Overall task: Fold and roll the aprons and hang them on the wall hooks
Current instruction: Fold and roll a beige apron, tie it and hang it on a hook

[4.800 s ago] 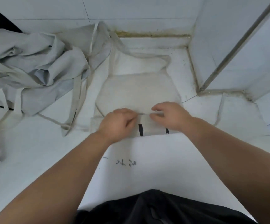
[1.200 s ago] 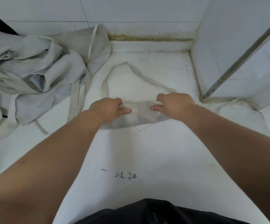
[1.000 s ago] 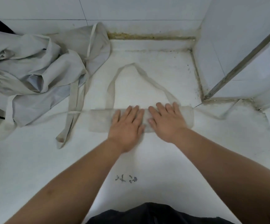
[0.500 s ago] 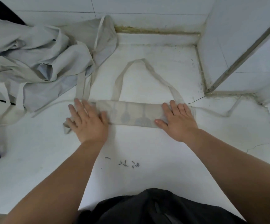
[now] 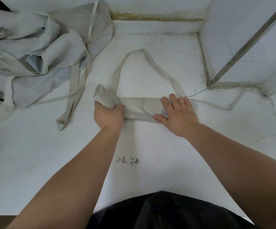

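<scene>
While I read across from the left edge, a crumpled heap of grey aprons (image 5: 34, 52) fills the upper corner, spilling onto the white surface (image 5: 34, 162). A loose strap (image 5: 71, 103) trails out of the heap and ends in a folded tip just left of my working area.

Next comes the left hand (image 5: 108, 115). Its fingers are curled round the left end of the rolled apron (image 5: 142, 108), and that end is bunched and lifted off the surface, turned up and away from me. The roll itself lies as a flat horizontal band in the middle of the view, between the two hands. Its neck loop (image 5: 142, 63) spreads out beyond it in an arch, lying flat on the surface.

On the right part of the band the right hand (image 5: 178, 113) lies flat, fingers straight and spread, pressing the cloth down, thumb at the near edge. Further right a thin waist tie (image 5: 224, 104) runs off from the roll's end towards the stained corner where a metal-edged panel (image 5: 249, 38) meets the floor.

Nearer me, dark scribbled marks (image 5: 128, 160) sit on the surface between my forearms, above a black garment (image 5: 167, 212).
</scene>
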